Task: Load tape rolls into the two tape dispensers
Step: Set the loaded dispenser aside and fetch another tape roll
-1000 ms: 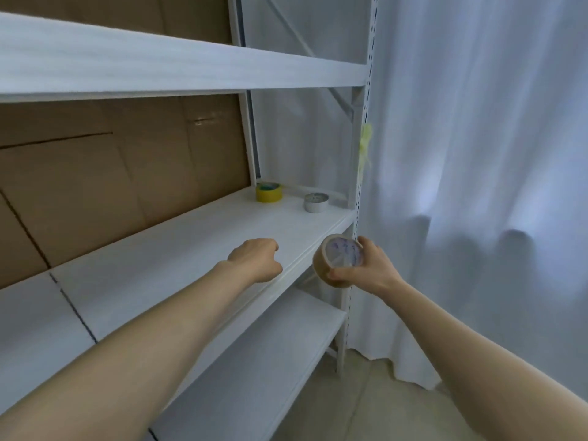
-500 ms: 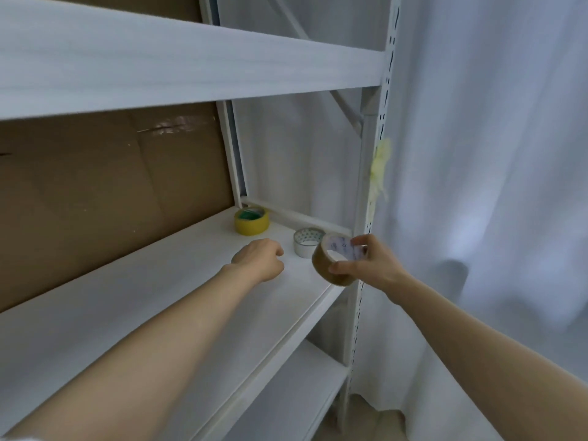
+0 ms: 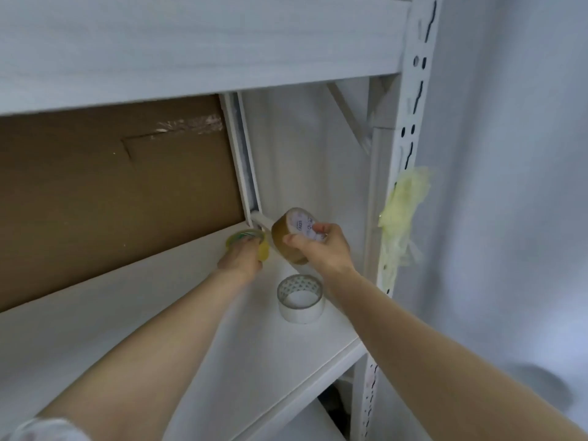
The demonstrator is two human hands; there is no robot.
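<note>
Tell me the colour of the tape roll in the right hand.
The tape roll is brown with a white printed label; head view shows it best.

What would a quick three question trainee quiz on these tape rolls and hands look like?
1. True or false: the right hand holds the brown tape roll.
2. The clear tape roll is: A in a dispenser, B standing free on the shelf, C stacked on another roll.
3. Which colour roll is under the left hand?
Key: 1 true; 2 B; 3 the yellow tape roll.
</note>
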